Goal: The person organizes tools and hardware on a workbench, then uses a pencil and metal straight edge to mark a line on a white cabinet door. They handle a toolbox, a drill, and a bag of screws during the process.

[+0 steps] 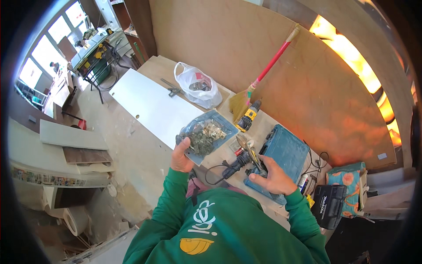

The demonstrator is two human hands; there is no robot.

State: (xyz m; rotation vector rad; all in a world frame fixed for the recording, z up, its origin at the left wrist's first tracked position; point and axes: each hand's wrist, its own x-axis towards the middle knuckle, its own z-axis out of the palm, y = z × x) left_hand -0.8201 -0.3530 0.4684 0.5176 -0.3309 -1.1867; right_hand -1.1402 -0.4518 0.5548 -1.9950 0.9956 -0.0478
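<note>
Transparent, bluish plastic is seen around a heap of small silver and dark metal pieces (214, 130); this soft bag (202, 140) is located in front of the body, over the near end of a long white flat panel (145, 105). Whether it is supported by the panel cannot be told. Its near left edge is grasped by the left hand (181, 159), with the thumb on top. By the right hand (276, 175), half curled, a yellow-and-black hand tool with a grey metal head (252, 155) is reached; whether it is gripped or only touched cannot be told.

The bag is judged to be rather heavy for its size, limp and a little slippery, and the film could be torn by metal corners. It would be better held by a gathered edge, with the weight supported from below.

To the right, movement is limited by a yellow-and-black cordless drill (249, 116) and a flat blue plastic case (288, 152). More room is offered leftward, along the panel, whose long left edge should be minded.
</note>
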